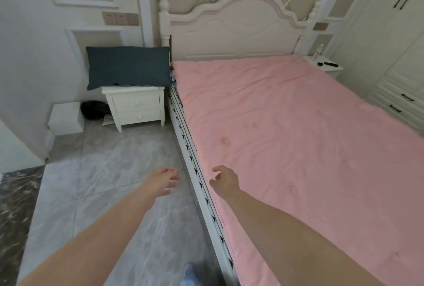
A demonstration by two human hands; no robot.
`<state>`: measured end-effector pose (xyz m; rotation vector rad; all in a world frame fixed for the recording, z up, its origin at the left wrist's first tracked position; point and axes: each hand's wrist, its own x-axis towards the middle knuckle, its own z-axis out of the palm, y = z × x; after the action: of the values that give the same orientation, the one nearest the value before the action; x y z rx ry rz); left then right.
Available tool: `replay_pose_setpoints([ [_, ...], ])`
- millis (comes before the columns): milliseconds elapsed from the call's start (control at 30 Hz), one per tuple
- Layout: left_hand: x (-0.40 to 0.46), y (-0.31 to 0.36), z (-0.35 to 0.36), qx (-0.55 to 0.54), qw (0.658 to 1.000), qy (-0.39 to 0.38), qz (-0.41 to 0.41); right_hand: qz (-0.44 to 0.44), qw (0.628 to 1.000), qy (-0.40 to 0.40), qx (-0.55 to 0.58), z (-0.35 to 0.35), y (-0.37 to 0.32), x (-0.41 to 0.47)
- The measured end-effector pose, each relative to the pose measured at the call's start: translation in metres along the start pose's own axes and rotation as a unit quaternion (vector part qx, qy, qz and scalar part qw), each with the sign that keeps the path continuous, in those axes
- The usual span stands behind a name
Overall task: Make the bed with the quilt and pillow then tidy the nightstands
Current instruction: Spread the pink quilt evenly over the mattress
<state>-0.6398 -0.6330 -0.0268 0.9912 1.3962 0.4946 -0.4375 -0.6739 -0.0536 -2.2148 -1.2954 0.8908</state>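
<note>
Pink quilt (298,136) spread flat on white bed; dark blue pillow (128,67) on left white nightstand (137,106); both empty hands reaching forward.

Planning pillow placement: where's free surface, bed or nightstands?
Free: pink quilt, flat and bare from headboard down. Crowded: near nightstand, top covered by the dark pillow; far nightstand holds a bottle and small dark items.

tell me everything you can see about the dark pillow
The pillow is a rectangular cushion in dark blue-grey fabric, plump and lightly creased. It stands on its long edge atop the white two-drawer nightstand left of the bed, wider than the top, backed by the wall. Its right end reaches the bedpost. No hand touches it.
</note>
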Motion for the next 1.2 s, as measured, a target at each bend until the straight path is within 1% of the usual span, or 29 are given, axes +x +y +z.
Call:
replay_pose_setpoints([
  [167,0.07,0.043,-0.02,0.027,1.0,0.006,0.015,0.019,1.0,0.015,0.018,0.012,-0.021,0.074],
  [333,0.139,0.095,-0.049,0.066,0.998,0.006,-0.013,0.043,0.999,-0.001,-0.008,0.03,-0.048,0.14],
  [467,0.188,0.144,-0.078,0.053,0.998,0.017,0.015,0.017,1.0,0.009,-0.014,0.015,-0.104,0.213],
  [533,0.209,0.163,-0.092,0.046,0.999,0.015,0.019,0.008,1.0,0.007,-0.026,0.017,-0.133,0.242],
  [700,0.279,0.203,-0.138,0.071,0.997,0.001,0.016,0.013,1.0,0.024,-0.007,0.041,-0.194,0.317],
  [767,0.308,0.223,-0.158,0.093,0.995,-0.005,0.025,0.025,0.999,0.035,0.0,0.051,-0.212,0.337],
  [867,0.344,0.259,-0.187,0.118,0.991,-0.014,0.061,0.056,0.997,0.048,0.025,0.059,-0.234,0.357],
  [933,0.368,0.277,-0.205,0.163,0.984,-0.03,0.072,0.075,0.995,0.055,0.02,0.062,-0.243,0.369],
  [1033,0.408,0.299,-0.224,0.207,0.975,-0.032,0.07,0.096,0.992,0.081,0.025,0.062,-0.254,0.394],
  [1100,0.43,0.31,-0.23,0.209,0.975,-0.033,0.065,0.11,0.99,0.087,0.029,0.061,-0.261,0.41],
  [1200,0.468,0.328,-0.231,0.212,0.974,-0.061,0.051,0.124,0.987,0.091,0.038,0.063,-0.27,0.447],
])
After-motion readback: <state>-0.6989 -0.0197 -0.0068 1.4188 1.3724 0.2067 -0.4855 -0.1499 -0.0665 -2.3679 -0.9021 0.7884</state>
